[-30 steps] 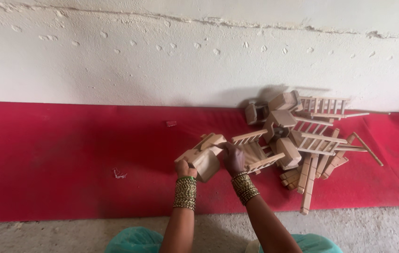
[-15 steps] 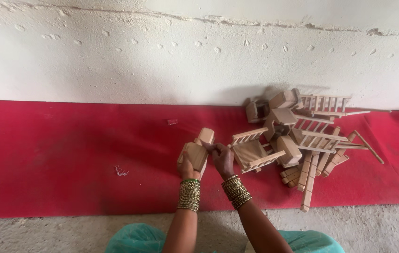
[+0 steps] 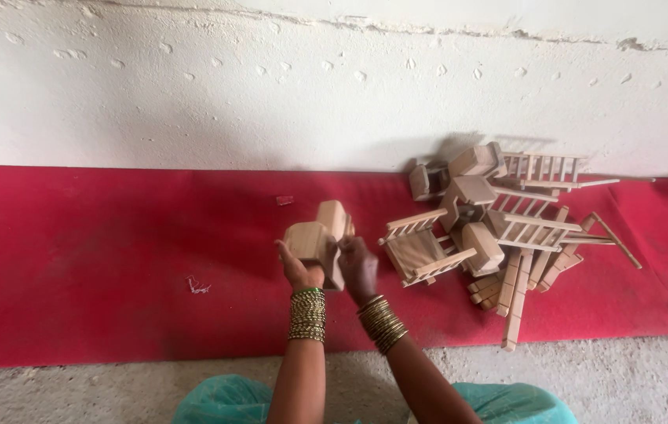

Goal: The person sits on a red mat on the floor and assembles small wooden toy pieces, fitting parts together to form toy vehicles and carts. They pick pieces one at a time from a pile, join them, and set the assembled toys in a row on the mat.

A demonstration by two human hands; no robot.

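Head view: both hands, left and right, clasp a wooden piece (small, pale); keep fingers firm, turn it slowly.

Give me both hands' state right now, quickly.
Left hand: closed on the small wooden piece, gripping it from below.
Right hand: closed on the same wooden piece, at its right side.

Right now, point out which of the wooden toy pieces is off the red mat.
The small wooden piece, held up between the left hand and the right hand. All the others lie heaped in the wooden pile on the red mat by the wall.
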